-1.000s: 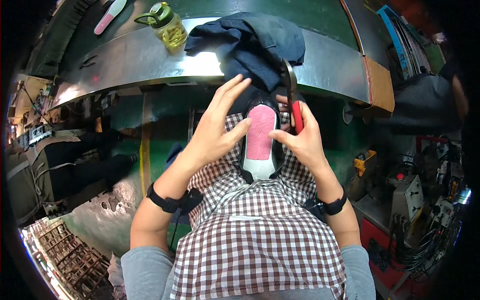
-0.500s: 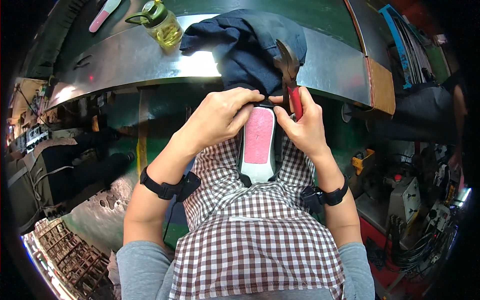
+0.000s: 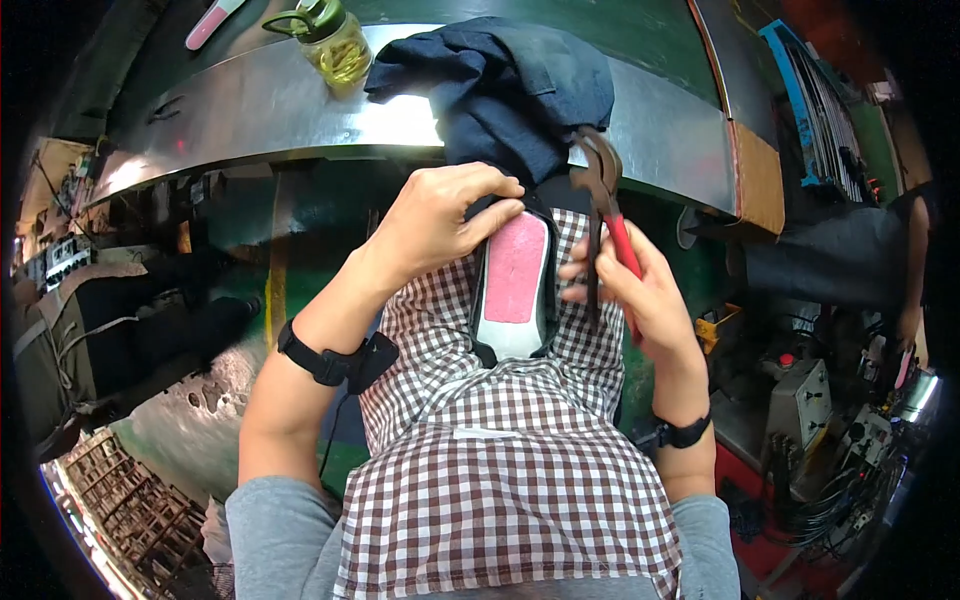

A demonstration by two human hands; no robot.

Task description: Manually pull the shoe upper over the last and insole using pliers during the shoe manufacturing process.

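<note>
Between my knees rests a shoe (image 3: pixel 515 275), bottom up, with a pink and white insole framed by the dark edge of its upper. My left hand (image 3: pixel 440 215) pinches that dark edge at the shoe's far end, thumb against fingers. To the right of the shoe, my right hand (image 3: pixel 640 290) is wrapped round the handles of a pair of lasting pincers (image 3: pixel 603 185). Their metal jaws point away from me, clear of the shoe, and one red handle shows beside a dark one. Motion blurs some of the right fingers.
Dark blue cloth (image 3: pixel 500 85) is heaped on the metal-edged bench (image 3: pixel 240 125) ahead. A green-lidded bottle (image 3: pixel 338 50) and another pink and white insole piece (image 3: pixel 212 25) lie to its left. A machine control box (image 3: pixel 800 400) stands at right, a metal rack (image 3: pixel 130 500) at lower left.
My right hand has drawn back from the shoe's far end, toward me and to the right, with the pincers. The left hand stays at the shoe's edge.
</note>
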